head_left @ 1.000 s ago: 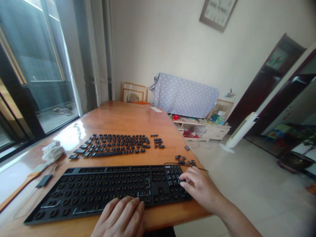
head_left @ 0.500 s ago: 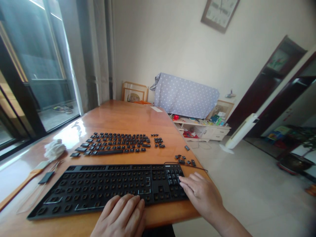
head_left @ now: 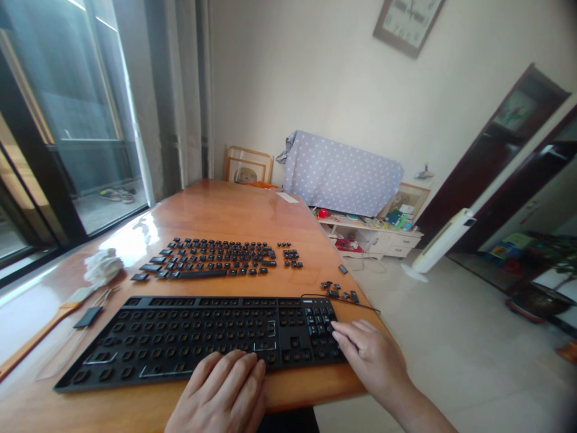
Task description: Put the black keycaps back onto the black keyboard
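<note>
A black full-size keyboard lies along the front of the table, most of its key positions bare, with wire stabilisers showing. Several keycaps sit on its number pad. My right hand is at the pad's right side, thumb and index finger pinched at a keycap there, mostly hidden by the fingertips. My left hand rests over the keyboard's front edge, fingers together and bent onto it; its thumb is out of sight. Loose keycaps lie in keyboard order behind, and a small group of keycaps is near the right edge.
On the left are a brush with an orange handle, a crumpled white cloth and a dark-handled wire tool. A thin cable runs behind the number pad. The wooden table drops off at its right edge.
The view has shifted slightly. Both hands keep almost the same places on the keyboard, the right still at the number pad and the left still on the front edge.
</note>
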`<action>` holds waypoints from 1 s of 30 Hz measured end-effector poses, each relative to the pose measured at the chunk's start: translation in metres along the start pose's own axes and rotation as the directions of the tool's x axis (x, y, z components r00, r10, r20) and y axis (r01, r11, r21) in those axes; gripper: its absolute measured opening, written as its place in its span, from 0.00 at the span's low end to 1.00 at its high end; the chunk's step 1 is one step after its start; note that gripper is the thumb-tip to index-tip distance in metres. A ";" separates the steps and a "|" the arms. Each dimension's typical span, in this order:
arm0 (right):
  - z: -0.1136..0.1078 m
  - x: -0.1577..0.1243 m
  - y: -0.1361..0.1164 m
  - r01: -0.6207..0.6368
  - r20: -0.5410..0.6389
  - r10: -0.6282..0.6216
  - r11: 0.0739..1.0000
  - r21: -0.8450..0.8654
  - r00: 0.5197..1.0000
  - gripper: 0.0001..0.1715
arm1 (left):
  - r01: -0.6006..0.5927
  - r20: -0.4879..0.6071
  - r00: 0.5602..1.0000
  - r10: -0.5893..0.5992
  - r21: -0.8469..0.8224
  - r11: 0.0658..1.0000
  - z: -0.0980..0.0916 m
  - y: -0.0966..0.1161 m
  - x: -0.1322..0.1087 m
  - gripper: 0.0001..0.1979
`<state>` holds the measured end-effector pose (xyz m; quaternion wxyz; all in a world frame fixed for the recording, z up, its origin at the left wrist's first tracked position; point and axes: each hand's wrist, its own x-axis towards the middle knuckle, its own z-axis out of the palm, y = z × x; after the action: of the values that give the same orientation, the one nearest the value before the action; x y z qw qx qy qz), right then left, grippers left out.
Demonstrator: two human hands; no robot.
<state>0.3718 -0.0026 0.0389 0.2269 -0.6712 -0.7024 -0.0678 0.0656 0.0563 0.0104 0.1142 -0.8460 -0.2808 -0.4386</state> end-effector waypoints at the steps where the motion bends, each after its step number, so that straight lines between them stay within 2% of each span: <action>1: -0.001 0.001 -0.001 0.000 0.002 0.000 1.000 -0.013 1.000 0.16 | 0.000 0.002 1.000 0.000 -0.001 1.000 0.000 0.000 0.000 0.12; 9: -0.004 0.005 -0.009 0.005 0.011 -0.005 0.998 -0.069 1.000 0.14 | 0.001 -0.002 1.000 -0.001 0.003 1.000 -0.003 0.001 0.002 0.12; 21: -0.015 0.012 -0.007 0.156 0.111 -0.135 0.965 -0.210 0.985 0.13 | -0.012 0.029 1.000 0.012 0.005 1.000 -0.001 0.000 -0.001 0.13; 30: -0.021 0.019 -0.028 0.117 0.196 -0.055 0.941 -0.317 0.979 0.13 | -0.002 0.048 0.999 0.000 0.023 1.000 -0.003 0.003 0.001 0.12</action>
<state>0.3494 0.0037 0.0710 0.0431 -0.6715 -0.7281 -0.1309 0.0658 0.0532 0.0134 0.1176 -0.8550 -0.2881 -0.4149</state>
